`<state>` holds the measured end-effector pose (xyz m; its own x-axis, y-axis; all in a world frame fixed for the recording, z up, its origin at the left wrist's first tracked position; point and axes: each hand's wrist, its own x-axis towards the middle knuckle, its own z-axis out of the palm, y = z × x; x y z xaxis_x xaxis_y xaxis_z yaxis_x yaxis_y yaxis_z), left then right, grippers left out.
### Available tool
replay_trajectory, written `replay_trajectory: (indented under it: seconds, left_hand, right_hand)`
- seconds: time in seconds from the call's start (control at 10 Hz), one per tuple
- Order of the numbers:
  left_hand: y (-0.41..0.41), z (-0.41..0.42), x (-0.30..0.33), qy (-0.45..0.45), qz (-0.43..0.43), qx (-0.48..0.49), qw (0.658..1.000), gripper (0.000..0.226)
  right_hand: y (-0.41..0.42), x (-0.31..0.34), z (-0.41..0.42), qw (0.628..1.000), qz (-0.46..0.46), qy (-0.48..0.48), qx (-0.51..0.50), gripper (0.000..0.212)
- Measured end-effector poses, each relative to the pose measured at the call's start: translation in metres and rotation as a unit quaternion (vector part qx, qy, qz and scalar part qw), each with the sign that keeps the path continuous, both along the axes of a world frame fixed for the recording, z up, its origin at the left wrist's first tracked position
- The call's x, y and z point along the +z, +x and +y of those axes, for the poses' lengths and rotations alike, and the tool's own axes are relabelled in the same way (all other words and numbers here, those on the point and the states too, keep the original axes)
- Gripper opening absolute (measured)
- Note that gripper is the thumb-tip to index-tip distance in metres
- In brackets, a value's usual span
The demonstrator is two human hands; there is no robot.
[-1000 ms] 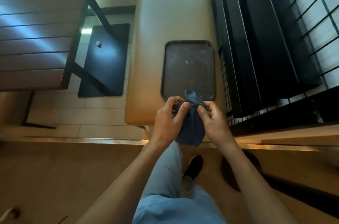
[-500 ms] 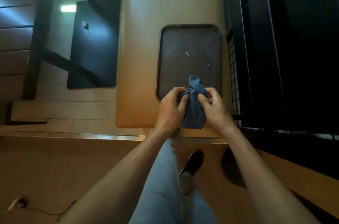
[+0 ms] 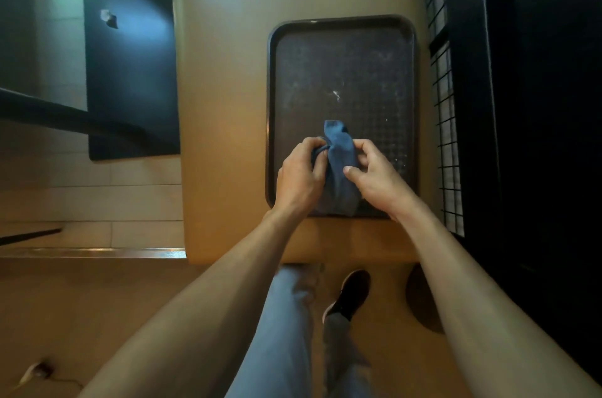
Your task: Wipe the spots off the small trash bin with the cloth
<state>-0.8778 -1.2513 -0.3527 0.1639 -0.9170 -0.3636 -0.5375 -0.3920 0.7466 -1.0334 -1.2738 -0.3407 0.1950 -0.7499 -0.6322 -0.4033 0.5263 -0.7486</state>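
A bunched blue cloth [image 3: 338,163] hangs between both hands over the near end of a dark tray [image 3: 342,26]. My left hand [image 3: 298,179] pinches its left side and my right hand [image 3: 378,179] grips its right side. One cloth corner sticks up above the fingers. The tray's bottom carries pale specks and a small white mark. No small trash bin can be made out in this view.
The tray lies on a tan bench top [image 3: 221,104]. A black wire grid and dark frame [image 3: 446,104] stand right of it. A black table base [image 3: 130,72] sits on the tiled floor at left. My leg and dark shoe [image 3: 350,296] are below.
The view has closed in on the bench and tray. Both hands, still gripping the cloth, have moved forward over the tray's near end.
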Motion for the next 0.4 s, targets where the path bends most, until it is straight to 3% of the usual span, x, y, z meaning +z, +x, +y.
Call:
replay_trajectory:
  seconds: [0.2, 0.4]
  left_hand:
    - [0.001, -0.038, -0.029, 0.026, 0.008, -0.019, 0.999, 0.017]
    - [-0.003, -0.055, -0.03, 0.084, -0.015, -0.082, 0.993, 0.045]
  right_hand:
    - [0.005, -0.031, -0.035, 0.997, 0.069, -0.017, -0.03, 0.041]
    - [0.004, -0.045, -0.045, 0.989, 0.147, -0.006, -0.034, 0.053]
